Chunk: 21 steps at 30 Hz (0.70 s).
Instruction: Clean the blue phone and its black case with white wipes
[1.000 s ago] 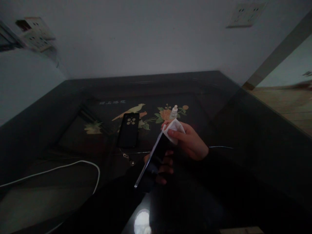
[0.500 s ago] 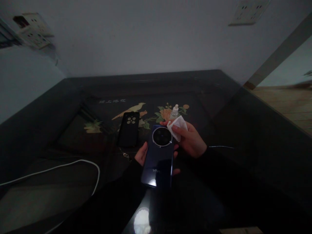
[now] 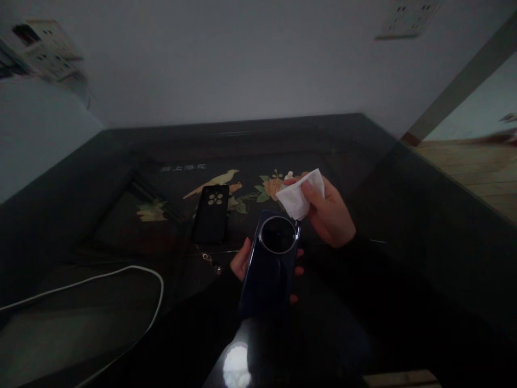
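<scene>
A dark blue smartphone (image 3: 267, 283), its back with a big round camera ring facing up, rests in my left hand (image 3: 241, 261). The thumb shows at its left edge and fingertips curl round its right edge. My right hand (image 3: 333, 213) pinches a folded white tissue (image 3: 297, 200) between thumb and fingers, just above the phone's top right corner. Behind the tissue, a small bottle (image 3: 289, 175) is mostly hidden, with only its white top showing. Left of the phone lies a black phone case (image 3: 211, 215) with round camera holes and a chain charm (image 3: 210, 262) at its lower end.
The dark glossy table (image 3: 121, 237) carries a printed bird and flowers. A white cable (image 3: 100, 274) curves across its left side. Wall sockets (image 3: 52, 48) sit at the upper left, with another socket plate (image 3: 407, 19) at upper right. A pale object (image 3: 402, 379) shows at the bottom edge.
My right hand has lifted the tissue up and right, off the camera area. The phone has shifted slightly right and tilted, and the bottle is now more covered.
</scene>
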Motion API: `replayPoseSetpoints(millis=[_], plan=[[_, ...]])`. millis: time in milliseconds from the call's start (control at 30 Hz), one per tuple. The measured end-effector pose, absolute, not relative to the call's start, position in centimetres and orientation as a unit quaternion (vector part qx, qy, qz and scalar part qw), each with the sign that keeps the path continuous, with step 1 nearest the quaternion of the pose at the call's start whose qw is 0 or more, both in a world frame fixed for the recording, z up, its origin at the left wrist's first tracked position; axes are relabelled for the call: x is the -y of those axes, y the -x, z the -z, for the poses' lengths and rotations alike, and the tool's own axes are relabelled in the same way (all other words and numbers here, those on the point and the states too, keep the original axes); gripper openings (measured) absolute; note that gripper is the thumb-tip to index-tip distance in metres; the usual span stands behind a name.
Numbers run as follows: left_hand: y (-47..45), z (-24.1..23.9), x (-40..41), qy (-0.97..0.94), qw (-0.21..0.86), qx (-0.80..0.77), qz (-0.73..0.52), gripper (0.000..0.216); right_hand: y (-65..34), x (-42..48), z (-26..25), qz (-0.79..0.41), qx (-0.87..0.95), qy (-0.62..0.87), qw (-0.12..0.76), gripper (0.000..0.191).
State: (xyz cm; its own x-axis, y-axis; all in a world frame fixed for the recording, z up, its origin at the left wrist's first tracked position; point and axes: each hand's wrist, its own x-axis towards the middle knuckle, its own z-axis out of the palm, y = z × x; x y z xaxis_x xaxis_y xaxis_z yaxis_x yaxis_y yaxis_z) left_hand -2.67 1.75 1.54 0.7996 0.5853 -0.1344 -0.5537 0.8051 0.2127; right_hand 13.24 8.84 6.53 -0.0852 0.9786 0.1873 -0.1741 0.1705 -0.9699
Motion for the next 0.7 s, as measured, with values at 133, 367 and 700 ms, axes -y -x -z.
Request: replayPoseSetpoints(millis=[133, 367, 700], plan=[[2.9, -1.6, -1.6, -0.100, 0.948, -0.065, -0.295, 0.071, -13.7, -9.2, -6.2, -0.473, 0.561, 0.416, 0.538, 0.020], [3.0, -1.9, -1.8, -0.114, 0.950, -0.038, -0.289, 0.061, -13.6, -9.0, -6.3, -0.449, 0.619, 0.442, 0.468, 0.014], [3.3, -1.7, -1.8, -0.106, 0.950, -0.046, -0.291, 0.062, -13.9, -8.2, -7.4, -0.756, 0.413, 0.414, 0.294, 0.014]])
